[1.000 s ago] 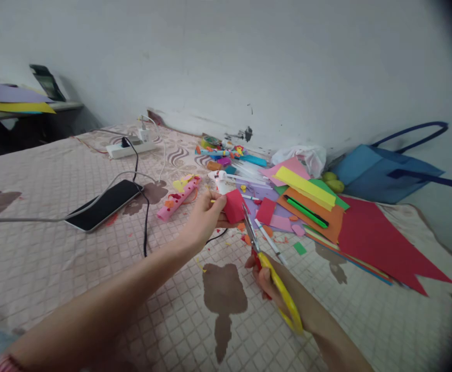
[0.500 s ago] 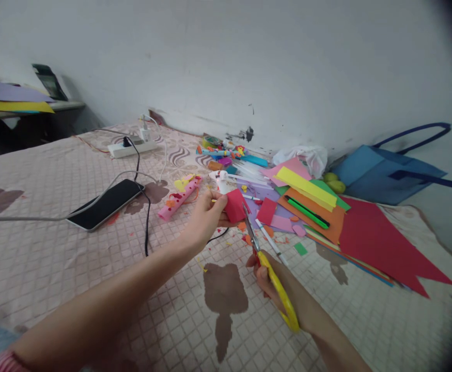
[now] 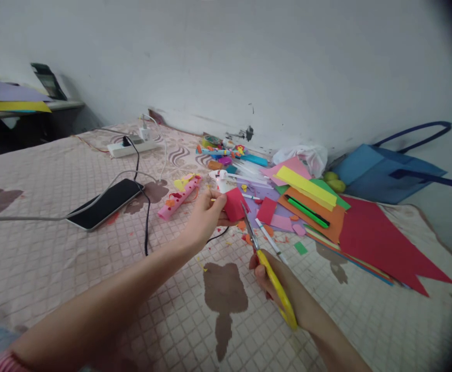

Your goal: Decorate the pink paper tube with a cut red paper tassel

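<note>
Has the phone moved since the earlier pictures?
No. The phone lies at the same spot beside the brown patch on the bedspread, its cable unchanged.

Centre of frame: the left hand [image 3: 204,217] pinches a folded red paper piece [image 3: 234,204]; the right hand [image 3: 274,287], lower centre, grips yellow-handled scissors [image 3: 266,266] whose blade tips touch the paper's lower edge. Right of centre, a pile of coloured paper sheets [image 3: 326,212] lies on the patterned bedspread [image 3: 55,258]. Left of centre, a black phone [image 3: 104,204] with cable; upper right, a blue bag [image 3: 384,175].
</note>
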`<action>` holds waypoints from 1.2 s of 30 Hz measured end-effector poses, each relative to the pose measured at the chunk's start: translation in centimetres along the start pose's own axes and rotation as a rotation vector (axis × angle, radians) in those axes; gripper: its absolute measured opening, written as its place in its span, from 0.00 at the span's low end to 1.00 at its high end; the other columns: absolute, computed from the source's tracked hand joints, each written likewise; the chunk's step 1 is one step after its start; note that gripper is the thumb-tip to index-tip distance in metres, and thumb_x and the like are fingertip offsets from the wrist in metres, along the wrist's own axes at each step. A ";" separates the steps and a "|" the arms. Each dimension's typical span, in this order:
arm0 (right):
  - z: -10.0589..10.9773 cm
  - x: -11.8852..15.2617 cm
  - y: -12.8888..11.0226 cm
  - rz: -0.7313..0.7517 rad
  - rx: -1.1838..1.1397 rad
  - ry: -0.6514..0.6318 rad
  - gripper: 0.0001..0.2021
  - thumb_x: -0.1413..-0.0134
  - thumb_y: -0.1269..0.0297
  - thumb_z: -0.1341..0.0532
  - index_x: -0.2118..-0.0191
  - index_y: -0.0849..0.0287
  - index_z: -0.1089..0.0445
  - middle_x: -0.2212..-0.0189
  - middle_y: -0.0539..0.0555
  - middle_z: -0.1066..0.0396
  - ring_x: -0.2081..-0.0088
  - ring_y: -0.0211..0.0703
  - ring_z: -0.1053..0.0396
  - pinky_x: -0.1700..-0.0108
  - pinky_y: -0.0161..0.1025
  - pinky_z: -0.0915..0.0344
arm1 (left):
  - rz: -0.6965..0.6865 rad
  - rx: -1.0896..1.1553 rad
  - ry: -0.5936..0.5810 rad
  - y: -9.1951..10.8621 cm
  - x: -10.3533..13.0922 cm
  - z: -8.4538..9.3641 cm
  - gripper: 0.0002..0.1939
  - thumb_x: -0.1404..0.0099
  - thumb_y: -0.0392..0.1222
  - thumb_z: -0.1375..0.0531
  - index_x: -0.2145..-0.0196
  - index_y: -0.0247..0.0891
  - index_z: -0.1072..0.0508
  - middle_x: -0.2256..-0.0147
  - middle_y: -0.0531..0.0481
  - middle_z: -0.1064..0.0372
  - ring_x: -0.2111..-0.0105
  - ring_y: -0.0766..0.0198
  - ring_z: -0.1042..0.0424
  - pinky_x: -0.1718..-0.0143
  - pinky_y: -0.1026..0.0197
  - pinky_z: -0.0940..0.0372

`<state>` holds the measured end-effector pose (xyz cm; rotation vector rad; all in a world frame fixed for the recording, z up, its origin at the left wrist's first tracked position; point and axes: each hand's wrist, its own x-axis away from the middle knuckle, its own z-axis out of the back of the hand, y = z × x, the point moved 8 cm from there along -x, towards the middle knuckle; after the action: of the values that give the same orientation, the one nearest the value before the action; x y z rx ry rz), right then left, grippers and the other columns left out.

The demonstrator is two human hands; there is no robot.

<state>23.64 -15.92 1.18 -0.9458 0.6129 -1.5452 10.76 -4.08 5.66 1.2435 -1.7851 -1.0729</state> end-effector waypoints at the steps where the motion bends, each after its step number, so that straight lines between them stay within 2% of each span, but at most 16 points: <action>1: 0.0 0.0 0.0 -0.001 -0.006 -0.001 0.27 0.48 0.33 0.54 0.67 0.55 0.42 0.80 0.45 0.45 0.81 0.35 0.45 0.81 0.33 0.45 | 0.000 0.003 0.002 0.0 0.0 0.0 0.08 0.38 0.40 0.43 0.69 0.38 0.41 0.77 0.56 0.33 0.77 0.62 0.25 0.70 0.56 0.28; 5: 0.0 -0.2 0.0 -0.016 -0.044 0.006 0.26 0.50 0.34 0.51 0.70 0.55 0.43 0.82 0.44 0.47 0.82 0.33 0.49 0.83 0.32 0.49 | 0.000 0.010 -0.002 0.2 0.0 0.0 0.07 0.37 0.39 0.44 0.70 0.39 0.42 0.77 0.56 0.32 0.76 0.61 0.25 0.69 0.53 0.28; 8: -0.1 -0.3 0.0 -0.023 -0.036 0.010 0.26 0.51 0.34 0.49 0.71 0.56 0.43 0.83 0.44 0.47 0.83 0.34 0.48 0.83 0.32 0.48 | -0.002 -0.010 0.003 0.3 0.0 0.1 0.07 0.37 0.39 0.45 0.69 0.38 0.42 0.77 0.54 0.31 0.77 0.62 0.26 0.70 0.55 0.28; 11: -0.1 -0.2 -0.1 -0.005 -0.025 0.008 0.28 0.51 0.32 0.53 0.69 0.56 0.42 0.82 0.45 0.47 0.82 0.35 0.47 0.82 0.33 0.47 | 0.000 -0.017 0.008 0.3 0.1 0.1 0.06 0.37 0.39 0.45 0.69 0.38 0.42 0.77 0.55 0.31 0.78 0.63 0.26 0.71 0.56 0.28; 17: -0.1 0.3 -1.2 0.131 0.004 -0.013 0.30 0.45 0.34 0.60 0.62 0.58 0.40 0.78 0.47 0.44 0.78 0.37 0.44 0.77 0.34 0.43 | 0.005 -0.011 -0.016 0.2 0.1 -0.1 0.07 0.37 0.39 0.45 0.69 0.39 0.42 0.77 0.55 0.31 0.78 0.62 0.25 0.71 0.56 0.28; 27: -0.2 0.3 -0.9 0.063 0.040 -0.034 0.27 0.44 0.36 0.58 0.60 0.56 0.42 0.74 0.48 0.42 0.76 0.37 0.40 0.75 0.36 0.38 | 0.002 -0.005 -0.011 0.1 0.0 -0.1 0.07 0.37 0.39 0.45 0.69 0.38 0.42 0.76 0.55 0.32 0.76 0.61 0.25 0.70 0.54 0.28; 36: 0.0 0.1 -1.3 0.101 0.138 0.032 0.24 0.42 0.40 0.59 0.63 0.58 0.41 0.74 0.51 0.37 0.76 0.39 0.38 0.77 0.36 0.41 | -0.011 -0.017 0.004 0.2 0.0 0.1 0.07 0.37 0.39 0.45 0.69 0.38 0.42 0.77 0.57 0.33 0.77 0.62 0.25 0.71 0.56 0.28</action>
<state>22.94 -15.76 2.25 -0.7756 0.5609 -1.4944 10.64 -4.03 5.80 1.2458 -1.7645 -1.0882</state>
